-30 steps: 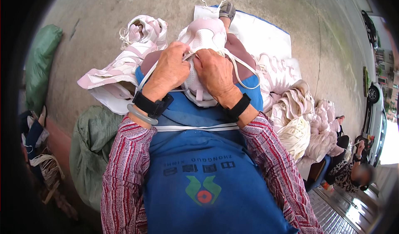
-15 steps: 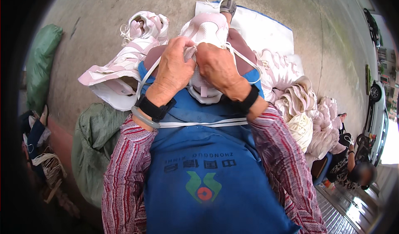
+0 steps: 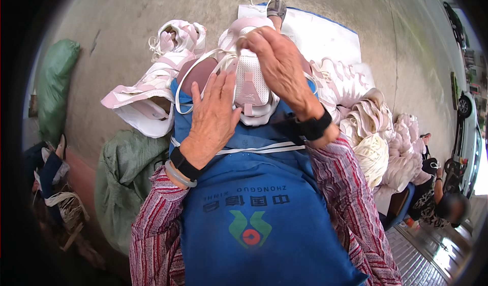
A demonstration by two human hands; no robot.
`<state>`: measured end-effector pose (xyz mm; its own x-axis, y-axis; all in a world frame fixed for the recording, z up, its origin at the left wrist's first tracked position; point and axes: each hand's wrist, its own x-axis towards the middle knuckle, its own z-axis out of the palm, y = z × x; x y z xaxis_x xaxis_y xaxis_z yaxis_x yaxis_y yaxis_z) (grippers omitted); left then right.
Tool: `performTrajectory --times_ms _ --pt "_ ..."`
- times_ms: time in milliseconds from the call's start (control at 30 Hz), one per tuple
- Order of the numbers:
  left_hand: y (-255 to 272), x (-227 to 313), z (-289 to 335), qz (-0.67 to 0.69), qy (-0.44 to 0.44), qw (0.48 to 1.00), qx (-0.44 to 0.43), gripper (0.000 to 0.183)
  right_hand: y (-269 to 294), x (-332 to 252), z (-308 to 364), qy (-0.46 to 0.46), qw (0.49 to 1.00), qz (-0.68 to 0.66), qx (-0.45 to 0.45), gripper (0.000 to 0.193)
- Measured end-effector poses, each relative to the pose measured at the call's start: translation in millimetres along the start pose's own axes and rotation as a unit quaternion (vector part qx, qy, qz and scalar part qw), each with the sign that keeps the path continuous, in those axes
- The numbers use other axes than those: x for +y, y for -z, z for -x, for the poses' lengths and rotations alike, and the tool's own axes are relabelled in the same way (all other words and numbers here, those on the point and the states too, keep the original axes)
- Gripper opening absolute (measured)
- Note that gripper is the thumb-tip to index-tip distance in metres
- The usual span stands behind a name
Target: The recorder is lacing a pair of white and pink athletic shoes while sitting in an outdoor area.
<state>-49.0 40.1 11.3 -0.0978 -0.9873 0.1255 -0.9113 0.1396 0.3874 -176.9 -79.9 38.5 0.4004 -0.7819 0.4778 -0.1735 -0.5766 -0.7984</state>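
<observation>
Concrete floor (image 3: 119,44) — left hand (image 3: 214,110), right hand (image 3: 280,67) at shoe (image 3: 249,67)

Quantities: two hands (image 3: 216,116) (image 3: 279,65), two black wristbands (image 3: 185,165) (image 3: 315,126), one grey bracelet (image 3: 180,177), one blue apron (image 3: 213,245), one pink-and-white shoe upper (image 3: 255,75) on the lap, two green sacks (image 3: 59,90) (image 3: 127,179), one cream cord bundle (image 3: 371,159), one co-worker (image 3: 429,202) at right.

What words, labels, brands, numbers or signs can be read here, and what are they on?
Blue apron: two rows of dark lettering, upside down here; I won't copy out the wording.
Below it on the apron: a green emblem with a red disc, a picture sign.
Shoe tongue: a faint mark on the pink strip, too small to read.
</observation>
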Motion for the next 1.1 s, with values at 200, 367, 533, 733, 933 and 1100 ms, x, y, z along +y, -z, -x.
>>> performTrajectory --times_ms 200,367,533,733,933,1100 --pt "18.1 -5.7 1.4 0.106 0.034 0.994 0.003 0.045 12.6 -19.6 10.3 -0.379 0.896 -0.218 -0.076 0.029" --pt "19.8 -4.6 -1.7 0.284 0.111 0.952 -0.04 0.021 135.3 -53.1 58.6 -0.449 0.798 -0.392 -0.092 0.032" --pt "15.3 0.1 -13.4 0.483 0.191 0.828 -0.21 0.039 282.0 -141.5 90.9 -0.033 0.725 -0.688 -0.014 0.035" --pt "-23.6 19.4 -53.5 0.759 0.294 0.536 -0.222 0.05 252.3 -114.4 128.3 -0.173 0.754 -0.616 0.146 0.032" --pt "-16.9 22.0 -61.3 0.689 0.296 0.62 -0.229 0.031 139.6 -60.8 85.0 -0.36 0.887 -0.278 -0.087 0.027" --pt "14.6 18.2 -23.5 0.628 0.196 0.67 -0.344 0.034 62.4 -24.1 48.8 -0.316 0.936 -0.1 -0.117 0.027"
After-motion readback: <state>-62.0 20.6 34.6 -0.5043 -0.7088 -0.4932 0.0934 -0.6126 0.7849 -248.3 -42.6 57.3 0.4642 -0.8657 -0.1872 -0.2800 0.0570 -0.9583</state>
